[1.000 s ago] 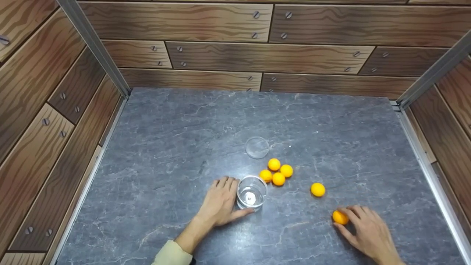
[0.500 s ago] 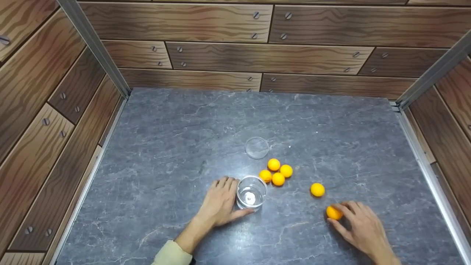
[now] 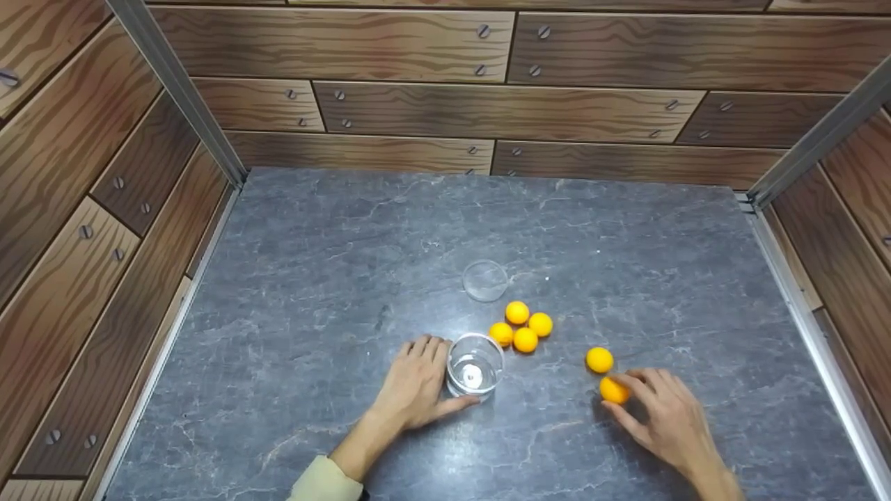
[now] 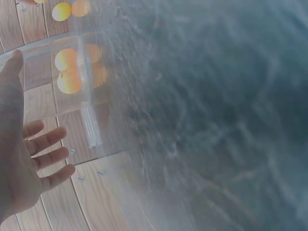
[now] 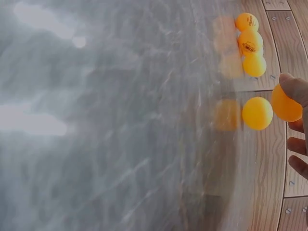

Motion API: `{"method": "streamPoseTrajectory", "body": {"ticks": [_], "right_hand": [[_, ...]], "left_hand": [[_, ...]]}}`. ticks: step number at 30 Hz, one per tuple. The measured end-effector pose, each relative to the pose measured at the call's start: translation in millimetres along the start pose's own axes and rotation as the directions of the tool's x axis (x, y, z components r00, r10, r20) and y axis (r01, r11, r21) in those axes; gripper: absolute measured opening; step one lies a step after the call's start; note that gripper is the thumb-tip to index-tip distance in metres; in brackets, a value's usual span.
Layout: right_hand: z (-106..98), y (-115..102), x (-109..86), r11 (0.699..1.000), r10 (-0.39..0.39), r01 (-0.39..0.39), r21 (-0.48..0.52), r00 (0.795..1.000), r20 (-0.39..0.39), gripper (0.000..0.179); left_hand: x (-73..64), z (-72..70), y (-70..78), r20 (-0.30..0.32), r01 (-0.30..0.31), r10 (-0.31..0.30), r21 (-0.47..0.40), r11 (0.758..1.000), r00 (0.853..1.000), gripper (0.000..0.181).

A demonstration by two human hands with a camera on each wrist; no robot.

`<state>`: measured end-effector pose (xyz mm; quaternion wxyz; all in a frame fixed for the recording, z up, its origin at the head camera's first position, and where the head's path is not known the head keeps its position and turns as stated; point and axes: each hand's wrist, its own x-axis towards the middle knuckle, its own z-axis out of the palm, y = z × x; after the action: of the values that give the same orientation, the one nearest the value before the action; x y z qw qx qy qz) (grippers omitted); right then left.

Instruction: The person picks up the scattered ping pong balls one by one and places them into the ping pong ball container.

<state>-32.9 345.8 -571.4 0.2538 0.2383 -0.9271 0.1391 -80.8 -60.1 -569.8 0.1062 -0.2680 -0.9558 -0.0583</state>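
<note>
In the head view my left hand [image 3: 418, 381] rests against the left side of a clear round container [image 3: 475, 367], fingers extended and thumb along its near side. The container stands upright. My right hand [image 3: 665, 414] pinches an orange ping-pong ball [image 3: 613, 390] between thumb and fingers; the right wrist view shows this held ball [image 5: 286, 103] too. Just beyond it lies a loose ping-pong ball [image 3: 599, 360]. Right behind the container, a cluster of several orange ping-pong balls [image 3: 525, 339] sits on the table, with printed marks visible on some in the right wrist view.
A flat clear disc [image 3: 486, 281] lies behind the ball cluster. The grey marbled table [image 3: 313, 278] is bounded by wood-patterned walls [image 3: 418, 111] at the back and both sides, with metal strips [image 3: 821, 348] along the side edges.
My right hand has moved left and away from me with the pinched ping-pong ball, coming close to the loose one. The left hand and the container have stayed in place.
</note>
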Motion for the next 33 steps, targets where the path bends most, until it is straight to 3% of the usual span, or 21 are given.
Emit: {"method": "streamPoseTrajectory", "body": {"ticks": [5,12,20,26,33], "right_hand": [[3.4,-4.5,5.2,0.999,0.007,-0.006,0.05,1.0,-0.02,0.049],[7.2,-9.6,16.6,0.995,-0.059,0.065,0.073,0.995,-0.081,0.05],[6.7,-17.1,31.7,0.993,-0.075,0.081,0.086,0.995,-0.068,0.044],[8.5,-22.3,43.6,0.987,-0.114,0.125,0.102,0.987,-0.11,0.051],[9.5,-29.4,55.9,0.98,-0.138,0.154,0.128,0.983,-0.12,0.038]], "left_hand": [[0.2,0.4,-0.1,0.006,0.005,-0.005,-0.006,1.0,1.0,0.092],[-1.1,1.4,0.6,0.008,0.009,-0.008,-0.014,1.0,1.0,0.092],[-0.7,0.9,0.5,-0.009,0.001,-0.001,-0.006,1.0,1.0,0.091],[0.0,0.7,0.8,-0.011,0.004,-0.004,-0.017,1.0,1.0,0.091],[-0.7,0.4,1.0,0.001,0.007,-0.007,-0.021,1.0,1.0,0.091]]}}
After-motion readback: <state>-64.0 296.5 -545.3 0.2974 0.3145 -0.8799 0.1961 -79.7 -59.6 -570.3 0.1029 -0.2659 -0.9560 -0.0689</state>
